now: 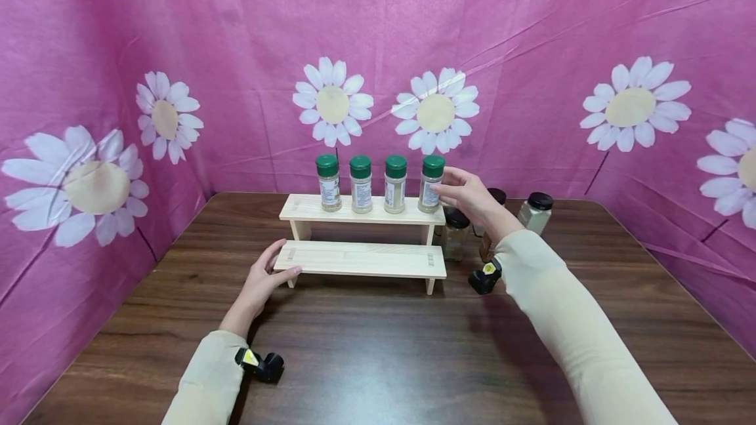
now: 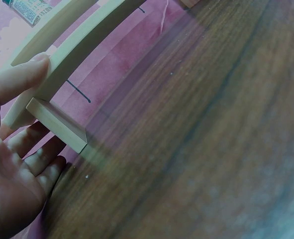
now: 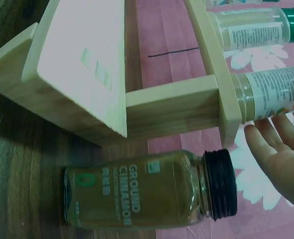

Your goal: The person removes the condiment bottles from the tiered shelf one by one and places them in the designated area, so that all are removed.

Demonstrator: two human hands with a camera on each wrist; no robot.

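A two-tier wooden spice rack (image 1: pixel 360 258) stands on the table. My left hand (image 1: pixel 268 281) grips the left end of its lower shelf; in the left wrist view the thumb (image 2: pixel 30 74) lies on the shelf edge and the fingers reach past the leg. On the upper shelf, several green-capped spice jars stand upright in a row. At the right end of that row, my right hand (image 1: pixel 469 199) holds a spice jar (image 1: pixel 429 190) between thumb and fingers, its base at the shelf. The right wrist view shows fingertips against this jar's (image 3: pixel 273 94) side.
Several black-capped jars stand right of the rack, partly hidden by the right arm. A ground cinnamon jar (image 3: pixel 137 191) is closest to the rack, and a pale-filled jar (image 1: pixel 535 213) stands farthest right. Pink flowered cloth (image 1: pixel 248 117) hangs behind the brown wooden table (image 1: pixel 366 353).
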